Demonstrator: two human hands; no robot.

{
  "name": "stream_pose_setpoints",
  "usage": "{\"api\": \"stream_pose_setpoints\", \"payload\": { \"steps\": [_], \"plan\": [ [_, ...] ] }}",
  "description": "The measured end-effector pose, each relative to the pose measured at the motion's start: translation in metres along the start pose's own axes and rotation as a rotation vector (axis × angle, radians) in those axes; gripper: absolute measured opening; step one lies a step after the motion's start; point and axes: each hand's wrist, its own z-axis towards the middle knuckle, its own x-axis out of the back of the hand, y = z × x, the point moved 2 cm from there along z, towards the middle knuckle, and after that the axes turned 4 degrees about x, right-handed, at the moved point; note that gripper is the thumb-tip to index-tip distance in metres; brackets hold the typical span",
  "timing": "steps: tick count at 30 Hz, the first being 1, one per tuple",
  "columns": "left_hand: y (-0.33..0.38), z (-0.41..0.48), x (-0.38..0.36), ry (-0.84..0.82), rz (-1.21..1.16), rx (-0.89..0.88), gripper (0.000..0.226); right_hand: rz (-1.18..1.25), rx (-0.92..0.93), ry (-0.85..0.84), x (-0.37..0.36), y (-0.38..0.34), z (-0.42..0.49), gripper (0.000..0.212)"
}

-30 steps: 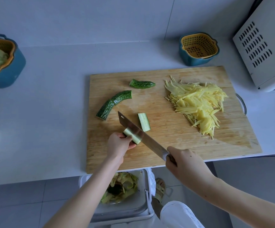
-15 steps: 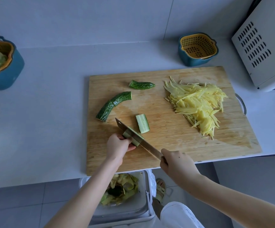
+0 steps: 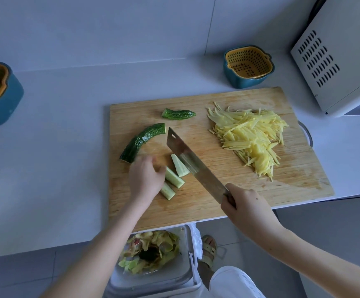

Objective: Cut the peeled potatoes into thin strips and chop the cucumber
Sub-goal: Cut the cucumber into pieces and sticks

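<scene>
My right grip (image 3: 245, 204) is closed round the handle of the knife (image 3: 193, 163), whose blade slants across the cutting board (image 3: 217, 201). My left grip (image 3: 146, 179), blurred, is loosely bent and holds nothing, lying against three pale cucumber sticks (image 3: 174, 180) near the board's front. A dark curved cucumber section (image 3: 142, 143) lies just behind it, with a cucumber end (image 3: 178, 114) further back. Potato strips (image 3: 250, 138) are heaped on the board's right half. The board sits on the worktop (image 3: 56, 147)

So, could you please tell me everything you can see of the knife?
The knife is a cleaver: broad steel-looking blade, small hole near its far corner. The right hand grips its handle. It slants across the cutting board, overlapping one pale cucumber wedge, tip near the long cucumber piece.
</scene>
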Motion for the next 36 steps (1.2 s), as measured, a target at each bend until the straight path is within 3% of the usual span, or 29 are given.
{"api": "stream_pose_setpoints", "payload": {
  "steps": [3, 6, 9, 12, 20, 26, 31, 36],
  "plan": [
    [0.016, 0.019, -0.010, -0.114, 0.061, -0.071, 0.028, -0.009, -0.059, 0.001, -0.004, 0.000, 0.005, 0.031],
    [0.025, 0.037, -0.019, -0.287, 0.089, -0.016, 0.043, 0.013, -0.084, -0.013, -0.012, -0.002, 0.007, 0.029],
    [0.027, 0.042, -0.023, -0.351, 0.034, 0.050, 0.028, 0.032, -0.099, -0.016, -0.014, -0.004, 0.007, 0.027],
    [0.025, 0.040, -0.023, -0.330, -0.028, 0.128, 0.014, 0.038, -0.105, -0.023, -0.014, -0.006, 0.009, 0.032],
    [0.022, 0.036, -0.025, -0.285, -0.196, 0.286, 0.020, -0.011, -0.106, -0.048, -0.013, -0.010, 0.014, 0.036],
    [0.021, 0.036, -0.025, -0.291, -0.203, 0.269, 0.017, -0.096, -0.110, -0.089, -0.019, -0.010, 0.019, 0.034],
    [0.022, 0.034, -0.023, -0.287, -0.181, 0.223, 0.006, -0.141, -0.102, -0.092, -0.030, -0.010, 0.029, 0.015],
    [0.021, 0.035, -0.026, -0.297, -0.124, 0.158, 0.010, -0.040, -0.063, -0.043, -0.031, -0.007, 0.021, 0.029]
  ]
}}
